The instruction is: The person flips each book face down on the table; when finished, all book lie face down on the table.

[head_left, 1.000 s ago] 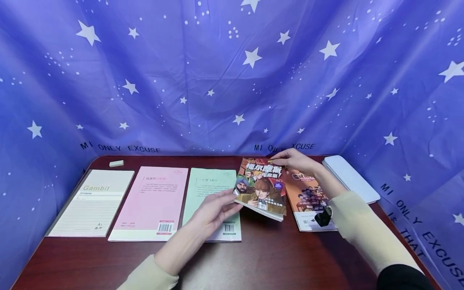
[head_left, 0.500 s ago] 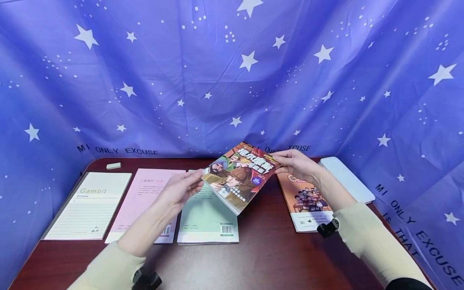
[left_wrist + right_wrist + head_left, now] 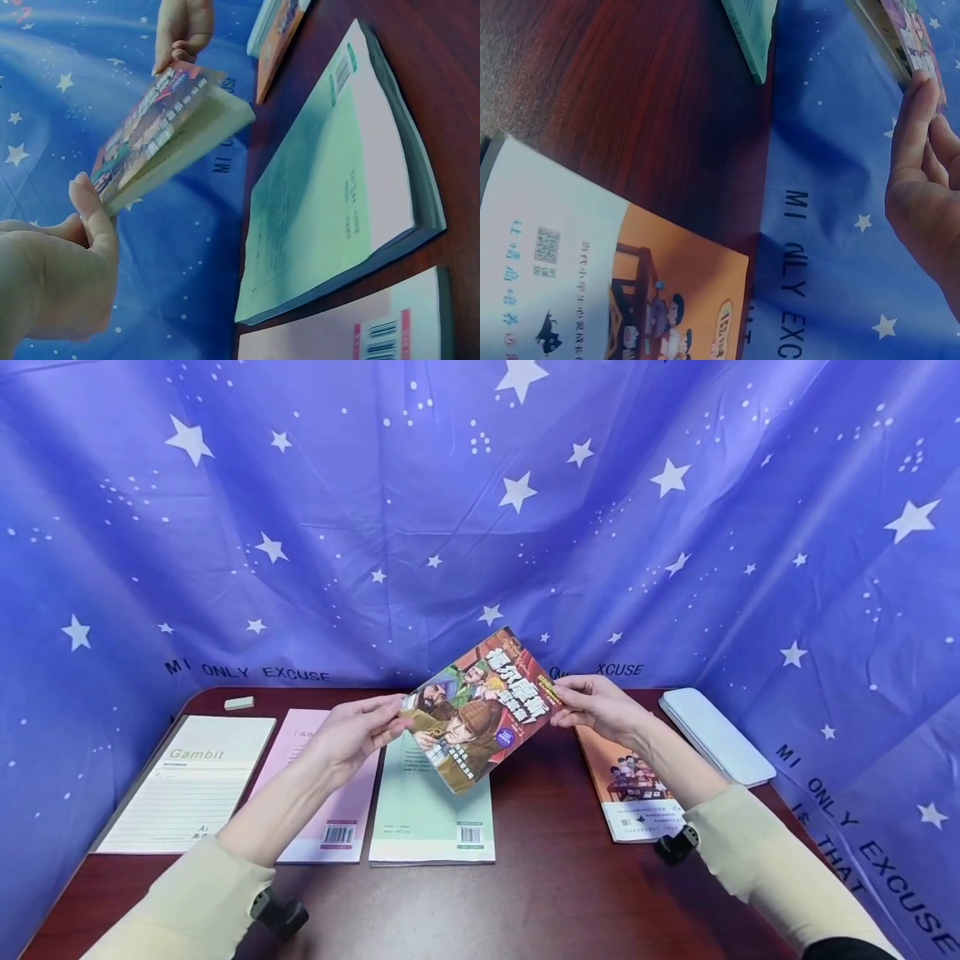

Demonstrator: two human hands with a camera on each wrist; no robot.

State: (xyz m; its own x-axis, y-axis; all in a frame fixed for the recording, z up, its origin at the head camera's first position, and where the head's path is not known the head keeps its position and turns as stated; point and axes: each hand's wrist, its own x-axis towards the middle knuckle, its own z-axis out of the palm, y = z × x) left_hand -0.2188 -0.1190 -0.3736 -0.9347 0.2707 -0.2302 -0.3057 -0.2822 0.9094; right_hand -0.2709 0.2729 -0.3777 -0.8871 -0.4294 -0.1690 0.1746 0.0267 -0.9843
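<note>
A paperback book [image 3: 480, 710] with an illustrated cover of a detective in a brown cap is held up off the table, tilted, its cover toward the head camera. My left hand [image 3: 356, 731] pinches its left corner, thumb on the cover. At the opposite corner my right hand [image 3: 600, 706] pinches it between thumb and fingers. In the left wrist view the book [image 3: 161, 131] hangs with its page edges showing. Below it lies a green book [image 3: 431, 818]; to the right, partly behind my right arm, lies an orange and white book [image 3: 630, 785].
A pink book [image 3: 322, 802] and a cream Gambit notebook [image 3: 187, 785] lie in the row at left. Behind the notebook is a small pale block [image 3: 239, 702]. A light blue flat case [image 3: 716, 735] lies at the right back. A starry blue curtain [image 3: 435, 510] closes off the back.
The detective book has been lifted from beside the orange book, moved left and up over the green book, and turned clockwise. My left hand moved left and up with it.
</note>
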